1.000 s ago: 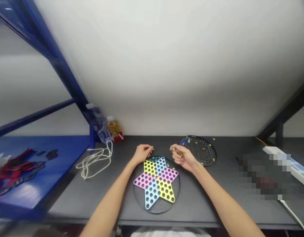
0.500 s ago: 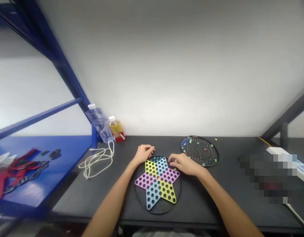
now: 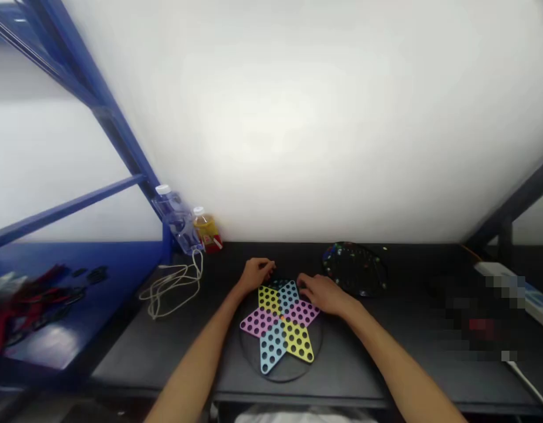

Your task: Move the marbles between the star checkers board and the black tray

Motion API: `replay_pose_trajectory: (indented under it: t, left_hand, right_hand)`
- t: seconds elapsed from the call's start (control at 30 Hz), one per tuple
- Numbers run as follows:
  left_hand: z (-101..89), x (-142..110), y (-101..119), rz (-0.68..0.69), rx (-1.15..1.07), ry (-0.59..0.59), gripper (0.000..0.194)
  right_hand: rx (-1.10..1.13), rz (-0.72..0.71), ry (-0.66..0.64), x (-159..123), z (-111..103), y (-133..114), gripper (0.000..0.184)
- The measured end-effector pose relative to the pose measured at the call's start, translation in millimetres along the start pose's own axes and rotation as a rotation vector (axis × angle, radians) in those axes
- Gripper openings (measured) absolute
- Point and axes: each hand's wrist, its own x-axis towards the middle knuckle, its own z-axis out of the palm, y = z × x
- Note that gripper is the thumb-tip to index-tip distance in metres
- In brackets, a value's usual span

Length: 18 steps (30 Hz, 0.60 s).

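A star-shaped Chinese checkers board (image 3: 273,335) in yellow, pink and light blue lies on a round black tray (image 3: 297,376). A small orange piece (image 3: 282,318) sits near the star's centre. My left hand (image 3: 256,274) rests beyond the board's upper left, fingers curled together; what they hold, if anything, is hidden. Over the upper right points is my right hand (image 3: 321,292), its fingers bent down in a pinch beside the light blue point. Its fingertips are too small to show what is between them.
A second round black tray (image 3: 357,270) with small coloured pieces lies back right. Clear bottles (image 3: 178,220), a yellow-red bottle (image 3: 207,232) and a white cable (image 3: 174,288) are at left. A power strip (image 3: 535,305) is at right, blue shelving frame (image 3: 99,111) at left.
My right hand has shifted slightly left, and a green piece seen under it before no longer shows. My left hand has hardly moved. The wall looks brighter, the table darker.
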Motion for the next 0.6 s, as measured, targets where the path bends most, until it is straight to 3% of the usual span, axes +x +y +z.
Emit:
replay_pose_trajectory:
  t: [0.23,0.3,0.37,0.47,0.53,0.6]
  left_hand:
    - [-0.5,-1.1,3.3,-0.021,0.011,0.009,0.043]
    - [-0.7,-1.3,3.5,-0.016,0.013,0.006,0.043]
    - [-0.6,-1.3,3.4,-0.013,0.014,0.002,0.042]
    - [-0.2,-0.9,2.4,-0.015,0.011,0.001,0.041]
    - [0.2,-0.7,1.5,-0.019,0.01,0.006,0.041]
    - [0.4,-0.9,0.9,-0.022,0.004,0.01,0.042]
  right_hand:
    - [1.176,0.157,0.157,5.8,-17.4,7.6,0.034]
    - [1.342,0.182,0.171,8.1,-19.7,11.4,0.036]
    - [1.317,0.224,0.216,9.7,-18.2,15.3,0.043]
    - [0.967,0.239,0.252,8.0,-15.8,18.6,0.053]
    - [0.65,0.149,0.175,3.0,-18.9,17.3,0.051]
    - [0.422,0.053,0.04,-3.8,-25.2,13.3,0.037]
